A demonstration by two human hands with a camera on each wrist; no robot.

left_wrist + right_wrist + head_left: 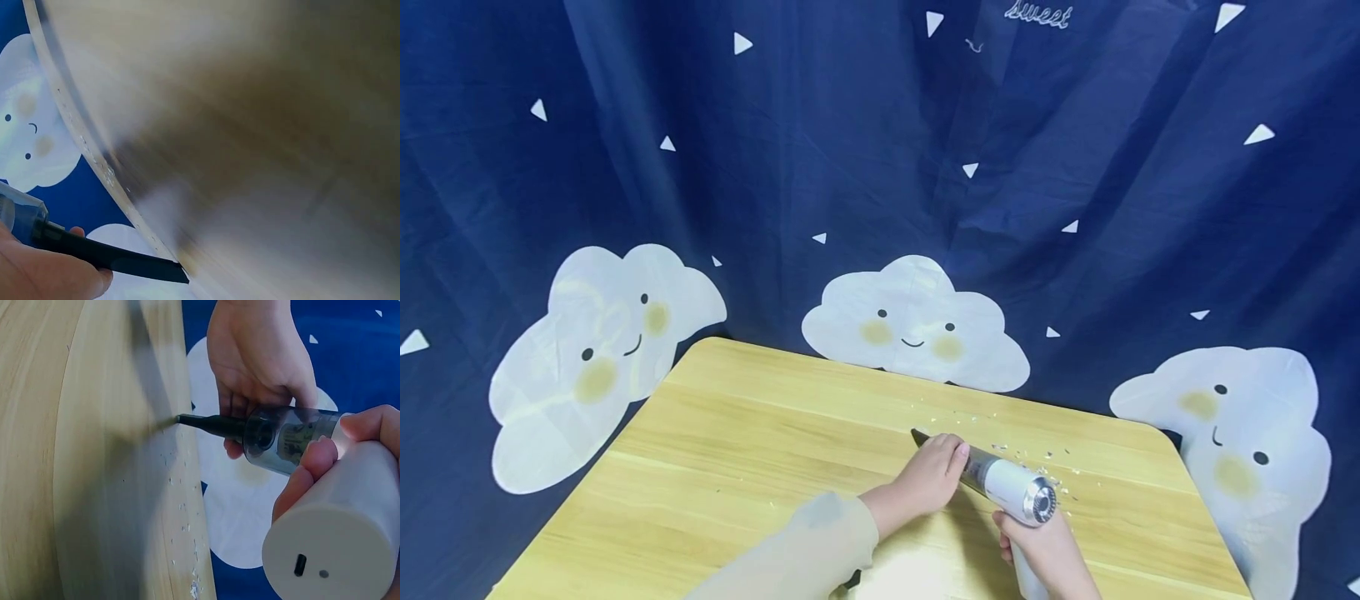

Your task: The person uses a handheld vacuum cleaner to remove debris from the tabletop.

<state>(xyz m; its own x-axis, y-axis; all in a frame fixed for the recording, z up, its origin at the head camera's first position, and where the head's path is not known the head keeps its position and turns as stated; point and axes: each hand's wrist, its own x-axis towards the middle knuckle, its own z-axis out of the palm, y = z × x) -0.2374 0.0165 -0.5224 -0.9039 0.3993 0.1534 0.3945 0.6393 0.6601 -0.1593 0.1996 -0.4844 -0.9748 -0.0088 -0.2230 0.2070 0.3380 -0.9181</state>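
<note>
A white handheld vacuum cleaner (1011,487) with a see-through dust cup (290,440) is held over the wooden table, tilted, its black crevice nozzle (125,259) pointing down to the tabletop. My right hand (1048,546) grips its white handle, thumb and fingers wrapped around. Toward the front, my left hand (928,475) holds the vacuum where the dust cup meets the nozzle; in the right wrist view its fingers pass behind the nozzle. The nozzle tip is right at the wood, near small pale paper scraps (195,590) scattered along the table's far side.
The wooden table (760,450) has rounded far corners. Behind it hangs a dark blue curtain (865,150) with white triangles and smiling clouds (917,296). More scraps (1000,447) lie to the right of the nozzle, and a few specks lie left of the hands.
</note>
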